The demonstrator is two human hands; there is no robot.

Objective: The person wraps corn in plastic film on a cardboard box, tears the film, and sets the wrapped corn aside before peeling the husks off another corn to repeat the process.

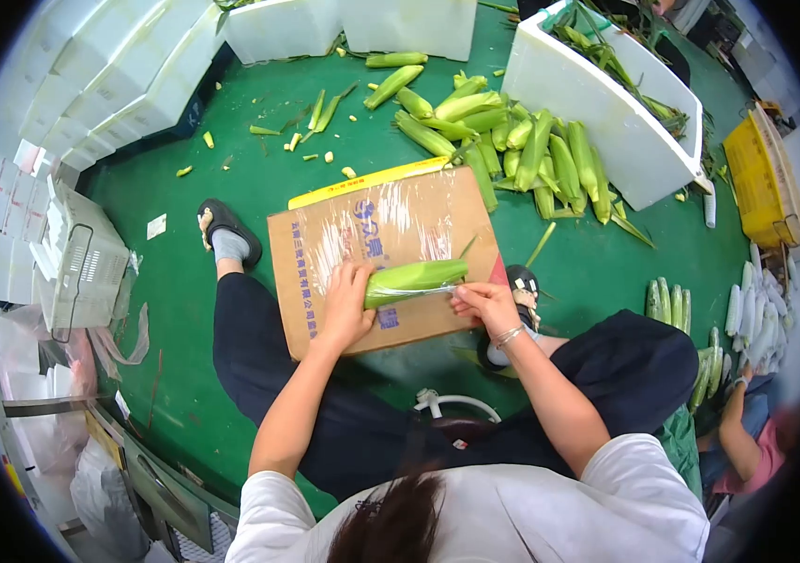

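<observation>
A green ear of corn in its husk (416, 281) lies across the top of a cardboard box (325, 235) with blue printing. My left hand (349, 298) is closed round the ear's left end. At the other end, my right hand (484, 305) has its fingers pinched on a thin, clear, shiny film at the ear's lower right edge. Shiny clear strips cover parts of the box top, and a yellow strip (367, 182) runs along its far edge.
Husked ears (536, 155) lie piled on the green floor beyond the box, beside a white foam bin (597, 113). White foam boxes (123, 75) stand far left, a white crate (90, 253) left, a yellow crate (764, 178) right. Another person (747, 441) sits lower right near wrapped ears.
</observation>
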